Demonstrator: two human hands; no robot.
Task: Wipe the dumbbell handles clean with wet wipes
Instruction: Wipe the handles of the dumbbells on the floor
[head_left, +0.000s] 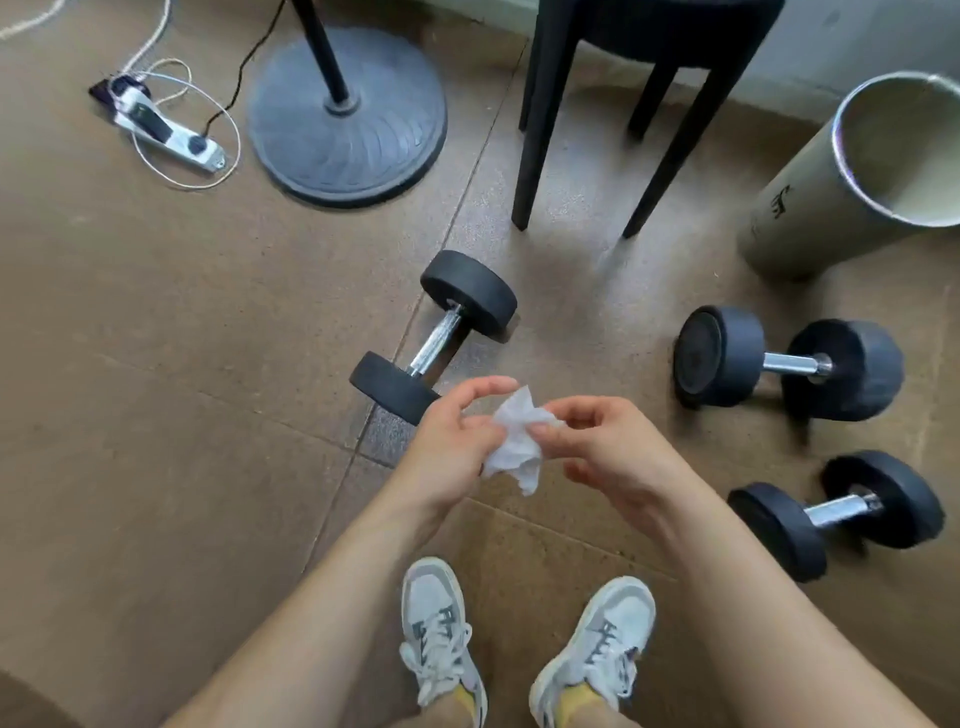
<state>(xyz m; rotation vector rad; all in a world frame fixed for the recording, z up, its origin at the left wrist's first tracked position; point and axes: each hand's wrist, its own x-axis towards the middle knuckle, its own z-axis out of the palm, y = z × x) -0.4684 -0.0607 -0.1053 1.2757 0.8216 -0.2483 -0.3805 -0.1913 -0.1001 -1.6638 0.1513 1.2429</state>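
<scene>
Left hand (451, 441) and right hand (610, 449) pinch a crumpled wet wipe (519, 444) near a dumbbell (435, 340)

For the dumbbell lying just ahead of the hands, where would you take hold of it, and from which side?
Probably the chrome handle of that dumbbell, from above, fingers wrapped across it. It lies on its two black heads, which seem to hold the bar off the floor, leaving room to curl under. Right now the left hand and right hand both pinch the wipe.

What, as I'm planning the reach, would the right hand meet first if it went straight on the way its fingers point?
The wet wipe, which the right hand pinches; right behind it, the left hand. The dumbbell beyond lies on the floor, probably below that line.
</scene>
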